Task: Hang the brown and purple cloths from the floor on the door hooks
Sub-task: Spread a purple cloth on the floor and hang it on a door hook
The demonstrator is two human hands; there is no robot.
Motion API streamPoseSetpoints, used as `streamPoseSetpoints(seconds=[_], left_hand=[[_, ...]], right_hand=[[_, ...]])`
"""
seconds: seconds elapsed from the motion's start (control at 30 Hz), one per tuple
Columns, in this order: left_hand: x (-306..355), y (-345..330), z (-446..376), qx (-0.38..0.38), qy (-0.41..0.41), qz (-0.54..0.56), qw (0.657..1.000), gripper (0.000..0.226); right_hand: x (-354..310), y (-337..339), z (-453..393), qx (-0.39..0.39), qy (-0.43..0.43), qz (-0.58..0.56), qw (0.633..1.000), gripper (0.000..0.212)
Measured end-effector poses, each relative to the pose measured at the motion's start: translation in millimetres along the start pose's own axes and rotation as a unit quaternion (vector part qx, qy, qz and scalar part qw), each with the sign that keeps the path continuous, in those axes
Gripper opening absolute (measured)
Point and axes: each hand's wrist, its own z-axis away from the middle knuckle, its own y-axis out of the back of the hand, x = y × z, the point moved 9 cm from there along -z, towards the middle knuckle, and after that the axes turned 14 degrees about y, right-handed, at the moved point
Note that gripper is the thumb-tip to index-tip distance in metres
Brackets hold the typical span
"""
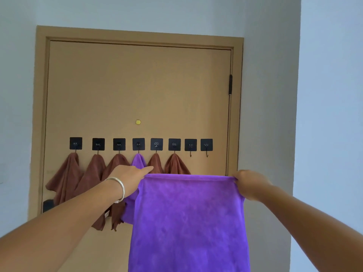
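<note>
A large purple cloth [188, 218] hangs spread flat in front of the door [137, 85]. My left hand [129, 176] pinches its top left corner and my right hand [250, 184] grips its top right corner, holding the top edge level just below the hooks. A row of black square hooks [138, 144] crosses the door. Several brown cloths [66, 177] hang from the left hooks, with another purple cloth [138, 160] on the fourth one. The two rightmost hooks [198, 145] are bare.
A brass peephole [138, 122] sits above the hook row. A black hinge [230, 84] is on the door's right edge. White walls [324, 95] flank the door frame, and a dark handle part [48, 206] shows low at the left.
</note>
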Motion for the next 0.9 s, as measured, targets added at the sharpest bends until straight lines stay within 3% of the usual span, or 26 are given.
streamPoseSetpoints(seconds=[0.23,0.43,0.6,0.77,0.83,0.9], left_hand=[[20.1,-25.0,-74.0,0.021,-0.037,0.035,0.998,0.019],[33.8,-41.9,-119.9,0.060,-0.073,0.088,0.992,0.025],[52.7,-39.2,-132.1,0.158,-0.187,0.109,0.963,0.057],[70.8,-71.1,-159.9,0.089,-0.213,0.071,0.970,0.038],[70.4,-75.6,-167.4,0.055,-0.175,0.049,0.982,0.022],[71.5,-75.7,-174.1,0.076,-0.161,0.009,0.984,0.036]], right_hand=[[22.5,-16.3,-74.8,0.031,-0.029,0.009,0.999,0.032],[42.8,-28.3,-114.4,0.085,-0.050,-0.047,0.994,0.048],[53.4,-29.5,-136.8,0.142,-0.034,-0.083,0.986,0.044],[41.2,-30.7,-163.5,0.135,0.063,-0.029,0.988,0.037],[35.6,-33.4,-177.0,0.115,0.109,-0.012,0.987,0.038],[33.8,-37.9,-191.2,0.101,0.135,-0.005,0.986,0.039]])
